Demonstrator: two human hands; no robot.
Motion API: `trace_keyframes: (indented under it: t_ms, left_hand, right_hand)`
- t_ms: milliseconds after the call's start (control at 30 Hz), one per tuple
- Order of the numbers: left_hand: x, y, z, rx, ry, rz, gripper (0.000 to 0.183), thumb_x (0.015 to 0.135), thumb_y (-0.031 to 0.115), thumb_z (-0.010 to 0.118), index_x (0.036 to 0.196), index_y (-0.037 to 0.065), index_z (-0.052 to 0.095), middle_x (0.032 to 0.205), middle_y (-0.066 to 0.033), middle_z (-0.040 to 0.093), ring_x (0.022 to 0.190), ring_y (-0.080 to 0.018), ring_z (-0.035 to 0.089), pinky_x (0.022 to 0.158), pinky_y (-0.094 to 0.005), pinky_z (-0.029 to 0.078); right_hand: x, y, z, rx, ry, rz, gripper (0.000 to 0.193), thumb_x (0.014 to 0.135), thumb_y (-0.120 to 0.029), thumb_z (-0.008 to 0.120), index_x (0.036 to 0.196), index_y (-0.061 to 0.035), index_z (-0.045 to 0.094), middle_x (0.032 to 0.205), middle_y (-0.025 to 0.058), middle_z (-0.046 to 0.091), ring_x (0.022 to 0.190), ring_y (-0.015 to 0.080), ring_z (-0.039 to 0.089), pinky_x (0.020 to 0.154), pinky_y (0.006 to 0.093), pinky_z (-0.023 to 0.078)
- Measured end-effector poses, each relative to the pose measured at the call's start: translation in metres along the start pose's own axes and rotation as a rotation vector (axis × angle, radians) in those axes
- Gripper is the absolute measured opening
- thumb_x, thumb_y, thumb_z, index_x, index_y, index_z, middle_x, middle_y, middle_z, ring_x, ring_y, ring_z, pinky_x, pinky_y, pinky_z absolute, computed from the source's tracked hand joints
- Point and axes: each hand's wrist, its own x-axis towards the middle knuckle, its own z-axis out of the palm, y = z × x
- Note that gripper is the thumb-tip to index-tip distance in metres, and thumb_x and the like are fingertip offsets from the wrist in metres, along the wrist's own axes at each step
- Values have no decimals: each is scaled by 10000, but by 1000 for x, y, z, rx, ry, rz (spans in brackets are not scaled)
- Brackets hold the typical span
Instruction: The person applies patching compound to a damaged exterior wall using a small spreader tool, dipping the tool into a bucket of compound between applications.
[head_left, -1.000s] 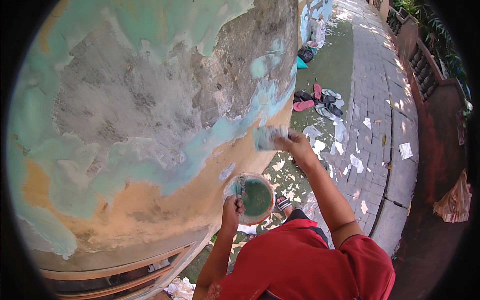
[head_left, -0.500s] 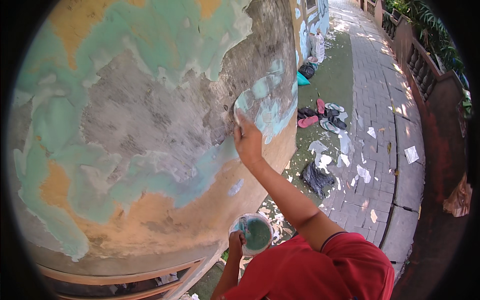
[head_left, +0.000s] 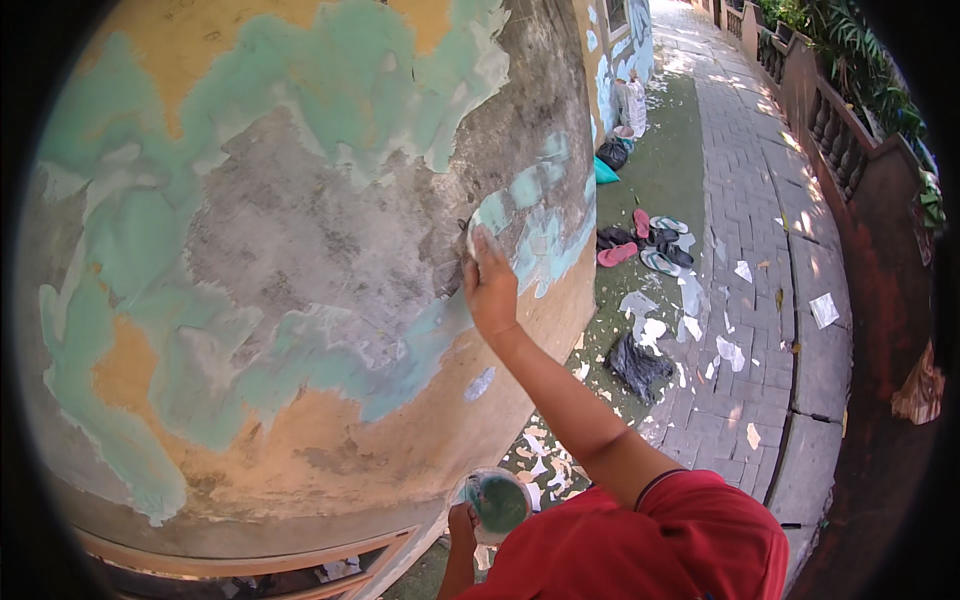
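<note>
My right arm reaches up to the wall [head_left: 330, 240], a patchy surface of bare grey plaster, pale green filler and orange-tan paint. There my right hand [head_left: 490, 290] is closed, with its fingers pressed flat toward the surface. A thin, pale edge shows by the fingertips, but what they hold cannot be made out. Light blue wet-looking filler [head_left: 535, 225] lies just right of it. Low in front of me, my left hand [head_left: 462, 525] grips the rim of a round bucket [head_left: 485, 472] with green paste inside. Part of that hand is cut off from sight behind the bucket's side.
Paint flakes [head_left: 540, 465] litter the ground beside the wall. A black plastic bag [head_left: 638, 365] and several sandals [head_left: 655, 240] lie to the right. Beyond them run a grey paved path [head_left: 745, 200] and a brown balustrade [head_left: 838, 140]. A barred opening [head_left: 250, 575] sits low in the wall.
The bucket and my left hand have moved slightly down and left, closer to me. My right hand stays against nearly the same spot, its wrist a little more upright. The view has shifted slightly.
</note>
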Motion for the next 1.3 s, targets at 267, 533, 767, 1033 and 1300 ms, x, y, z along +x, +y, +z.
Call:
trace_keyframes:
  t_ms: [267,533,767,1033,1300]
  left_hand:
    - [-12,-1,-38,7,90,-30,129,885,163,590,817,78,519,597,-12,462,467,-161,439,464,-321,426]
    - [-14,-8,-61,9,98,-52,150,904,134,555,776,83,496,585,-12,444,446,-171,420,447,-361,425]
    - [-13,-33,-115,16,208,-35,134,908,157,565,857,39,527,592,-15,421,437,-162,402,424,-369,405]
    - [-11,-34,-128,22,279,-78,172,894,149,586,775,71,490,584,-17,422,405,-166,390,382,-359,372]
    - [-14,-55,-159,-25,359,-56,174,882,153,602,775,81,485,580,-15,418,406,-154,386,379,-347,383]
  right_hand:
    - [-18,-17,-43,97,-10,-17,485,903,41,586,1380,-40,564,1291,234,632,1176,385,629,967,387,517]
    - [0,7,-2,-26,27,55,450,898,29,596,1347,11,576,1250,245,646,1126,399,645,968,418,508]
    - [-30,-25,-36,131,6,37,407,925,7,593,1330,-27,606,1303,224,635,1210,367,624,1027,378,489]
    - [-2,18,-1,6,76,84,393,927,-20,607,1320,1,605,1300,247,626,1188,382,630,1019,378,493]
    - [-34,-6,-41,126,7,115,384,929,-3,603,1313,3,608,1303,241,626,1180,384,632,990,388,504]
